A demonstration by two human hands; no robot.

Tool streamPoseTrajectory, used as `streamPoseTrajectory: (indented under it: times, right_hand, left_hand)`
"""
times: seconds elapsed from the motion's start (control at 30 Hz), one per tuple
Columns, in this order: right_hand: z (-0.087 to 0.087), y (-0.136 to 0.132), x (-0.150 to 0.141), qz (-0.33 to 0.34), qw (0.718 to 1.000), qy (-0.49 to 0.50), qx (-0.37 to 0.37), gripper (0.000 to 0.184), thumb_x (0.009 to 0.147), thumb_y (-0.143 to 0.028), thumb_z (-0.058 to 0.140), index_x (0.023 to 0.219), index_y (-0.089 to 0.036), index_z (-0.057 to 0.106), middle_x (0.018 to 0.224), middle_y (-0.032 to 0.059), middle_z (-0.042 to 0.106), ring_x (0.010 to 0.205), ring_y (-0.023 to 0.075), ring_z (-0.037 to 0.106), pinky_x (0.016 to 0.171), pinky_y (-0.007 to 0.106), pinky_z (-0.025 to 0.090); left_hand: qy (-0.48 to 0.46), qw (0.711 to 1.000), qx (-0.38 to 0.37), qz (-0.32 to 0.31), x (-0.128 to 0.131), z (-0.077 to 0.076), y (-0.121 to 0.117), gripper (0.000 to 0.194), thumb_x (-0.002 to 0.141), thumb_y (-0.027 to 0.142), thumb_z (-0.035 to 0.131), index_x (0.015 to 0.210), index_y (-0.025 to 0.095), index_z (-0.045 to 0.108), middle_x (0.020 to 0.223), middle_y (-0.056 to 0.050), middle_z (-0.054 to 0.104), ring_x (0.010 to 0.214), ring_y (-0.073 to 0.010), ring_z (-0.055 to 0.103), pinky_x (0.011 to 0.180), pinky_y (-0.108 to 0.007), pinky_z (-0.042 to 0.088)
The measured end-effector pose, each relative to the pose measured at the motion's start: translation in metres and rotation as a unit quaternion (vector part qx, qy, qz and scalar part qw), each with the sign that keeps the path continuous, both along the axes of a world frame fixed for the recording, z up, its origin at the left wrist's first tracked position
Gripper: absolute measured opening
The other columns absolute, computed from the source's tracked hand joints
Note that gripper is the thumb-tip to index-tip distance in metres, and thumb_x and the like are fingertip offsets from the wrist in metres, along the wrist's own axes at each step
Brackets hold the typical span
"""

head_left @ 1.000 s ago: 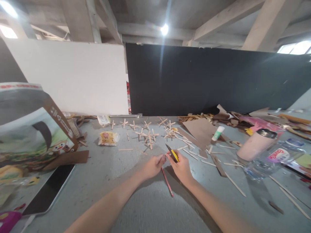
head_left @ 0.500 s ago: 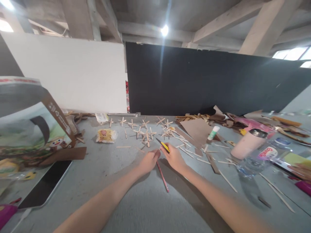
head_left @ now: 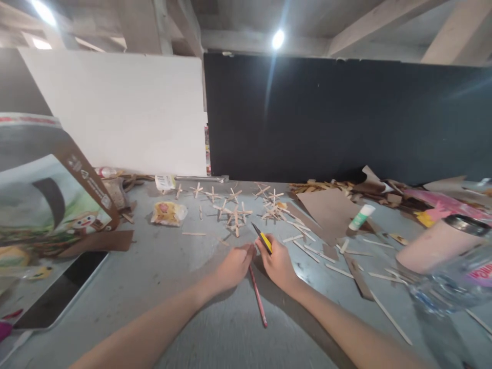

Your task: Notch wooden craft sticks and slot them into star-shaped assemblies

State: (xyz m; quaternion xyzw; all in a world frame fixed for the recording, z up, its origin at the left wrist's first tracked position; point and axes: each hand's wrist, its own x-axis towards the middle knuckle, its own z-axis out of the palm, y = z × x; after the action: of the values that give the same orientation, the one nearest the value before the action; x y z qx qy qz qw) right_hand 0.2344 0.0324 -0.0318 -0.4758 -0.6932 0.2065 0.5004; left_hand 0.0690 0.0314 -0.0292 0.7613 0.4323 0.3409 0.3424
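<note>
Near the middle of the table, my left hand (head_left: 235, 264) is closed, thumb and fingertips pinched together. Whatever sits in that pinch is too small or hidden to make out. Close beside it, my right hand (head_left: 280, 264) is closed around a yellow and black utility knife (head_left: 266, 243), its blade pointing away and to the left. A reddish pencil (head_left: 259, 300) extends from under my left fingers towards me; I cannot tell whether they touch it. Just beyond my hands stand several small star-like pieces (head_left: 235, 221) made of crossed wooden sticks.
Loose wooden sticks (head_left: 305, 251), a brown card sheet (head_left: 326, 210) and a glue stick (head_left: 362, 217) lie right of centre. Farther right are a pink tumbler (head_left: 438, 246) and a clear bottle (head_left: 449, 287). On the left are a snack packet (head_left: 168, 213), a phone (head_left: 63, 292) and a printed bag (head_left: 46, 189).
The view has shifted and moved slightly closer, so items at right sit farther right. My hands remain close together, the knife still in my right hand.
</note>
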Motion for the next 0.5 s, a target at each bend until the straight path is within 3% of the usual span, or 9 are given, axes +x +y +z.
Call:
streamPoseTrajectory:
  times: [0.13, 0.27, 0.5]
  right_hand:
    - [-0.001, 0.0, 0.0, -0.022, 1.0, -0.008, -0.006, 0.034, 0.1, -0.056, 0.047, 0.096, -0.026, 0.063, 0.088, 0.0113, 0.076, 0.083, 0.0297, 0.074, 0.072, 0.035, 0.053]
    - [0.002, -0.007, -0.003, 0.005, 1.0, -0.023, -0.02, 0.034, 0.101, -0.054, 0.046, 0.098, -0.025, 0.063, 0.09, 0.0106, 0.077, 0.084, 0.0288, 0.074, 0.076, 0.035, 0.054]
    - [0.007, -0.009, -0.004, 0.0, 1.0, 0.004, -0.023, 0.034, 0.098, -0.057, 0.05, 0.091, -0.026, 0.063, 0.082, 0.0068, 0.074, 0.077, 0.027, 0.072, 0.072, 0.034, 0.052]
  left_hand:
    - [-0.028, 1.0, 0.006, -0.003, 0.003, -0.002, 0.003, 0.04, 0.105, 0.049, 0.036, 0.079, 0.022, 0.051, 0.074, -0.001, 0.059, 0.069, -0.0161, 0.05, 0.07, -0.031, 0.045]
    - [-0.093, 0.995, -0.007, 0.03, 0.005, -0.006, 0.01, 0.049, 0.102, 0.064, 0.039, 0.079, 0.022, 0.049, 0.069, 0.001, 0.052, 0.065, -0.0147, 0.047, 0.063, -0.029, 0.041]
    - [-0.232, 0.962, -0.136, 0.041, 0.005, -0.005, 0.017, 0.064, 0.088, 0.086, 0.048, 0.075, 0.023, 0.041, 0.056, 0.009, 0.032, 0.048, -0.008, 0.03, 0.048, -0.023, 0.026]
